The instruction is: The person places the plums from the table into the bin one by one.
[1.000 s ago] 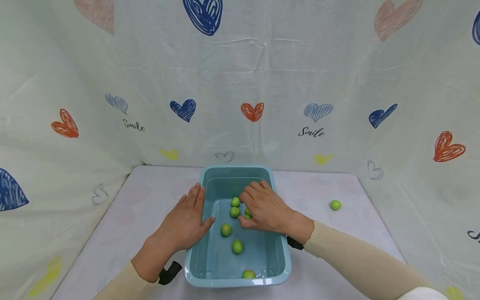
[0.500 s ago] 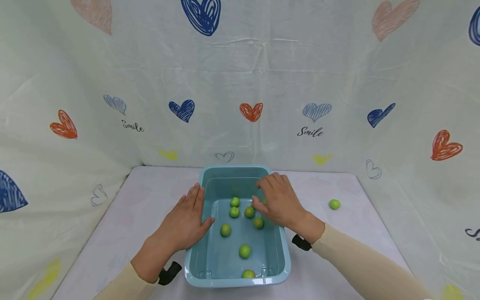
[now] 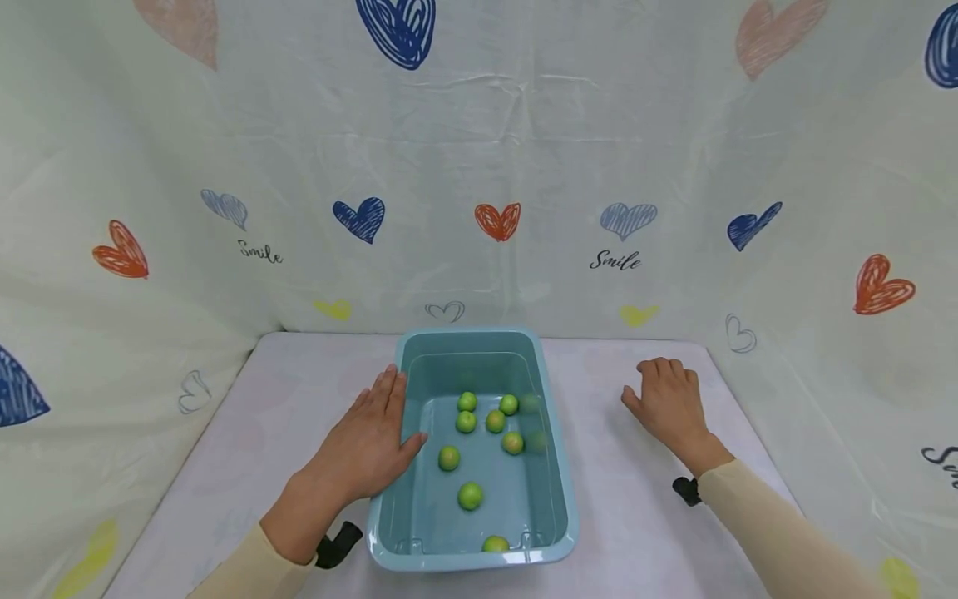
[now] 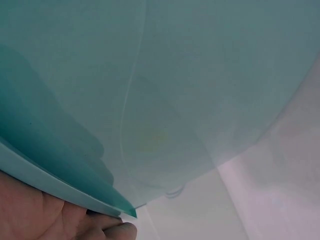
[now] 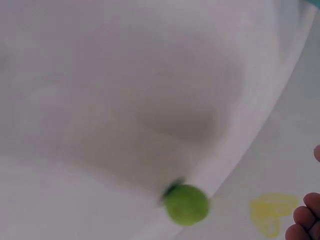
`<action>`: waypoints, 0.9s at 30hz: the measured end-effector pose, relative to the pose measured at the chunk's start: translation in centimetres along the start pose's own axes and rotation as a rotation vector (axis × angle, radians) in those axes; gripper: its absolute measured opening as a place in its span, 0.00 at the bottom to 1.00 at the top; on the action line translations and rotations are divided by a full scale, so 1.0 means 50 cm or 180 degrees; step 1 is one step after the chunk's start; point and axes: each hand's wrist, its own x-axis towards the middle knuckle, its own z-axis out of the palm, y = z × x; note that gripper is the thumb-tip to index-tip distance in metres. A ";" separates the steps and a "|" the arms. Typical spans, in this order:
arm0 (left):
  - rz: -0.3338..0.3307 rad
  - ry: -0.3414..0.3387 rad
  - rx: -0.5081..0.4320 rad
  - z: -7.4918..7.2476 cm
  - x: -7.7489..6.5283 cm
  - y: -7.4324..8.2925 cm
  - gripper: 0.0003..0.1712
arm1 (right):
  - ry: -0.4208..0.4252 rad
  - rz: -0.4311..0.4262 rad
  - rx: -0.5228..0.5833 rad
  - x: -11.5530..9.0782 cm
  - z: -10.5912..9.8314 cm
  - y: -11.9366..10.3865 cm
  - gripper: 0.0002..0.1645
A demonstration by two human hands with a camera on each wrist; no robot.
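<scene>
My left hand (image 3: 359, 449) rests along the left rim of a blue plastic basin (image 3: 449, 561), its fingers straight and thumb over the inside. Several small green limes lie loose on the basin floor, among them a lime (image 3: 470, 496) toward the near end. Out to the right, my right hand (image 3: 669, 412) hovers over the table with nothing in it, fingers loosely bent and spread from the thumb. One more lime (image 5: 186, 205) lies on the table by that hand in the right wrist view; the hand hides it in the head view.
The table (image 3: 599, 499) has a pale cloth with faint prints. Behind and at both sides hangs a white curtain (image 3: 554, 150) printed with hearts. The basin stands at the table's middle, between both arms.
My right hand has left the limes inside the basin and moved right, over the lime on the table. One lime in the basin rolled slightly right, then back left. My left hand stays put.
</scene>
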 end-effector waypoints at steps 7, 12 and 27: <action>0.0004 -0.0001 -0.0022 -0.002 0.002 0.002 0.51 | -0.0584 0.0292 -0.0065 -0.054 0.013 0.086 0.25; 0.0003 0.0007 -0.0021 -0.003 0.002 0.003 0.51 | -0.0820 0.0359 -0.0084 -0.066 0.022 0.098 0.20; 0.0002 0.0004 0.0048 -0.006 0.000 0.002 0.52 | -0.0969 0.0507 -0.0106 -0.061 0.034 0.103 0.16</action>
